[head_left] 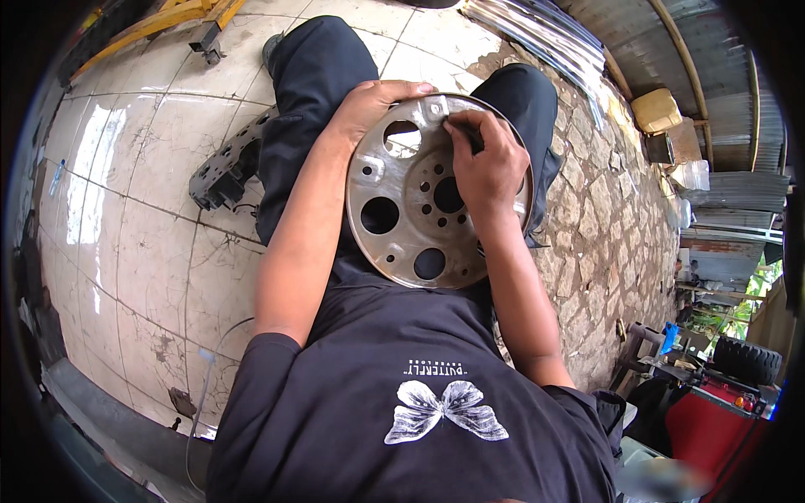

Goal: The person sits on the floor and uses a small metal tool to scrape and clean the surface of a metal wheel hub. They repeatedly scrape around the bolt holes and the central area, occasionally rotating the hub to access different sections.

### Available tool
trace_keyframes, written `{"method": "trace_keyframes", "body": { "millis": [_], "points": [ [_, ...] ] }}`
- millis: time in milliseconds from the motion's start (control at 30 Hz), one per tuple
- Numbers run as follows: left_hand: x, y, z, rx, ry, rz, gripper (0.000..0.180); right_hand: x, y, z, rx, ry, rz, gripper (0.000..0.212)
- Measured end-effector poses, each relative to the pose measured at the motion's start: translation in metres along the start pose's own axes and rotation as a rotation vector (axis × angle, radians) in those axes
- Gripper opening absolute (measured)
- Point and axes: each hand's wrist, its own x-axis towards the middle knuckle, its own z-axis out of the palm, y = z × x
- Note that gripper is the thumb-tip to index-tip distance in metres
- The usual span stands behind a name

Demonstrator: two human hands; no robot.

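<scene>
A round, worn grey metal flexplate (407, 180) with large and small holes rests on my lap, tilted toward me. My left hand (373, 105) grips its far left rim, the thumb lying along the top edge. Over the plate's upper right part is my right hand (493, 155), its fingers curled and pinched together, fingertips against the metal surface. Whatever may be between those fingertips is hidden or too small to name. My right hand and wrist cover some of the plate's right side.
A dark metal part (231, 168) lies on the white tiles beside my left leg. A yellow frame (159, 29) stands at the far left. Rough stone paving (587, 226) runs along my right, with a yellow jerrycan (656, 111) and a red vehicle (708, 427) beyond.
</scene>
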Motion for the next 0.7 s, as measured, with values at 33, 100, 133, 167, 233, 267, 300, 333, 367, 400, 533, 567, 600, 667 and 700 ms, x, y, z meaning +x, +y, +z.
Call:
{"method": "trace_keyframes", "body": {
  "millis": [33,100,133,167,233,267,300,333,367,400,533,567,600,667,700],
  "points": [
    [0.001,-0.002,0.0,0.026,0.01,0.009,0.026,-0.008,-0.001,-0.004,0.016,-0.032,0.014,0.013],
    [0.004,-0.007,-0.003,0.013,0.005,0.006,0.027,-0.023,-0.001,-0.013,0.036,-0.094,0.041,0.012],
    [0.004,-0.008,-0.005,0.026,-0.006,0.004,0.029,-0.022,-0.002,-0.013,0.056,-0.087,0.085,0.011],
    [0.012,-0.001,-0.006,0.045,-0.024,0.016,0.03,-0.009,0.001,-0.007,0.065,-0.063,0.085,0.012],
    [0.013,0.001,-0.007,0.07,-0.028,0.042,0.029,0.012,0.006,0.005,0.087,-0.043,0.112,0.014],
    [0.011,0.0,-0.008,0.082,-0.026,0.054,0.029,0.021,0.011,0.011,0.048,-0.035,0.094,0.013],
    [0.011,-0.001,-0.008,0.076,-0.018,0.046,0.029,0.019,0.011,0.01,0.058,-0.039,0.089,0.012],
    [0.011,-0.003,-0.007,0.07,-0.01,0.039,0.029,0.014,0.01,0.008,0.068,-0.043,0.085,0.012],
    [0.012,-0.002,-0.007,0.064,-0.004,0.038,0.029,0.01,0.007,0.005,0.077,-0.044,0.075,0.012],
    [0.011,-0.002,-0.005,0.033,0.016,0.027,0.028,0.001,0.0,-0.005,0.026,-0.078,0.082,0.012],
    [0.011,-0.003,-0.003,0.036,-0.009,0.046,0.029,-0.005,0.002,-0.006,0.033,-0.089,0.139,0.012],
    [0.012,-0.002,-0.004,0.054,-0.009,0.061,0.029,0.006,0.005,0.0,0.03,-0.065,0.128,0.011],
    [0.012,-0.002,-0.004,0.071,-0.008,0.069,0.029,0.017,0.008,0.007,0.026,-0.043,0.124,0.01],
    [0.015,-0.001,-0.005,0.073,-0.018,0.049,0.028,0.029,0.007,0.011,0.061,-0.028,0.142,0.01],
    [0.015,-0.001,-0.006,0.073,-0.022,0.04,0.028,0.025,0.006,0.009,0.057,-0.041,0.123,0.01]
  ]
}}
